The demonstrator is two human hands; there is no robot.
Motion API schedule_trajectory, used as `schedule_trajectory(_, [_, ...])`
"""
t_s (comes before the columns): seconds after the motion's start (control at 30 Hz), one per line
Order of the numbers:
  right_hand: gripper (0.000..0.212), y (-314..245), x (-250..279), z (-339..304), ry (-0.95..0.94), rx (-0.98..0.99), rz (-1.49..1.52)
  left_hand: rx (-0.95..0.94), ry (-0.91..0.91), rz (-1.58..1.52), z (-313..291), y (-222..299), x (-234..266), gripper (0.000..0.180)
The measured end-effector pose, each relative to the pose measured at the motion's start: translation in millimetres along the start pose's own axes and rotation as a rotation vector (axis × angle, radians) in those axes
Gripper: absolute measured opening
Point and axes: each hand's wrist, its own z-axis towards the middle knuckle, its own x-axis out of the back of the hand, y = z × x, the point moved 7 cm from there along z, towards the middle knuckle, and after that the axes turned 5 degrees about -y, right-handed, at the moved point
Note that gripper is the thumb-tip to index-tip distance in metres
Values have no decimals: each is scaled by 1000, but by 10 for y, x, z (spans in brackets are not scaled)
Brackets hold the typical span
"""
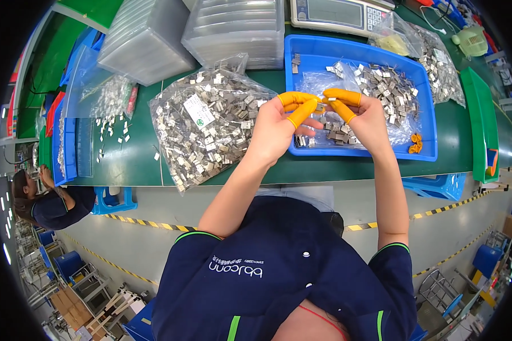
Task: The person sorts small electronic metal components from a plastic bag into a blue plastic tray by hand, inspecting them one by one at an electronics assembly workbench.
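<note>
Above the blue tray (431, 108), my left hand (270, 126) and my right hand (369, 122) meet almost tip to tip. Orange finger cots cover the thumb and some fingers of each. My left hand pinches a small metal connector piece (319, 107). A tiny white-and-silver piece (331, 99) sits between the thumb and finger of my right hand; its exact kind is too small to tell. Loose metal connector pieces (388, 91) lie in the tray on clear plastic, with several more partly hidden below my fingers.
A clear bag of metal pieces (210, 122) lies left of the tray. Behind stand stacked clear plastic trays (233, 34) and a scale (330, 14). Loose white pieces (113, 128) lie farther left. Orange finger cots (415, 143) rest in the tray's corner. A co-worker (51, 199) is at far left.
</note>
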Motion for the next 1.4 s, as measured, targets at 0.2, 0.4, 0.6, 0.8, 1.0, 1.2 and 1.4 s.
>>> schedule_trajectory(0.2, [24, 4, -46, -93, 109, 33, 104, -126, 21, -70, 13, 9, 32, 21])
schedule_trajectory(0.4, [21, -86, -63, -219, 350, 173, 280, -142, 16, -116, -31, -1, -6, 22])
schedule_trajectory(0.6, [27, -19, -116, -314, 389, 225, 372, -105, 82, -187, -59, -89, -19, 22])
schedule_trajectory(0.8, [22, -46, -259, -407, 363, 217, 575, -152, 63, -191, -66, -91, -65, 25])
schedule_trajectory(1.0, [19, -91, -278, -419, 367, 275, 491, -176, 66, -241, -81, -84, -114, 23])
schedule_trajectory(1.2, [17, -169, -195, -517, 311, 304, 406, -200, -16, -244, -125, -46, -160, 21])
schedule_trajectory(1.4, [14, -405, -325, -700, 425, 407, -324, -207, 185, 182, -348, 52, 106, 19])
